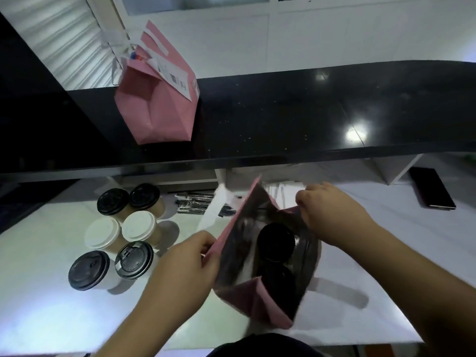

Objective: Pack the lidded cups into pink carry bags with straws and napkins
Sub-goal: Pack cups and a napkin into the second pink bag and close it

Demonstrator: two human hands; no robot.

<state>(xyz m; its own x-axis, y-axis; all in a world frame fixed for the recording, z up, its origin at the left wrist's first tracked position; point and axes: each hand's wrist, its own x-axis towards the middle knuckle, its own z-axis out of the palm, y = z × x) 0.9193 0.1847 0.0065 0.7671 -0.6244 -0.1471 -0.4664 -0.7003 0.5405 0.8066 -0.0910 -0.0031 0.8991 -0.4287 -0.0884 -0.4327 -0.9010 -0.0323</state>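
Both hands grip an open pink bag [260, 305] standing on the white worktop [51, 305], nearest the viewer. L hand [180, 266] is pinched on the bag's left rim; R hand [332, 215] is closed on the far right rim, pulling the mouth wide. Two black-lidded cups [276, 242] stand inside, one behind the other, the nearer one in shadow. To the left, apart from the bag, six lidded cups [116, 235] stand clustered: two black-lidded at front, two white-lidded in the middle, two black-lidded at back. Behind them lies a pile of dark-wrapped straws [195, 203]; white sheets, possibly napkins [283, 191], show past the bag's far edge. A dark phone [431, 188] lies at far right. On the raised black counter [309, 112] beyond stands a second pink bag [159, 109], top folded shut, with a slip [175, 78] attached.
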